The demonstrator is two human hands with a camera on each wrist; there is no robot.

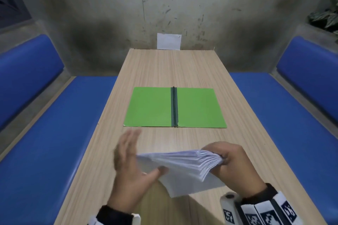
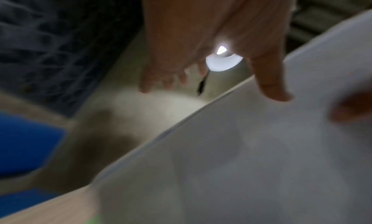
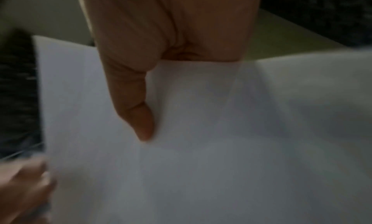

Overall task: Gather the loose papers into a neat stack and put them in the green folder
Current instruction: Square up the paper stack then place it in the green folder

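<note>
The green folder [image 1: 150,107] lies open and flat in the middle of the wooden table [image 1: 173,67], its dark spine running down the centre. Nearer to me, a thick stack of white papers [image 1: 179,168] is held above the table. My right hand [image 1: 232,160] grips the stack's fanned right end, with the thumb [image 3: 136,109] lying on the top sheet [image 3: 201,163]. At the stack's left edge is my left hand [image 1: 128,159], fingers straight and blurred, thumb [image 2: 271,85] touching the paper [image 2: 241,163].
A single white sheet [image 1: 169,41] leans against the grey wall at the table's far end. Blue padded benches [image 1: 54,133] [image 1: 292,115] run along both sides of the table. Bare wood lies between the folder and the held stack.
</note>
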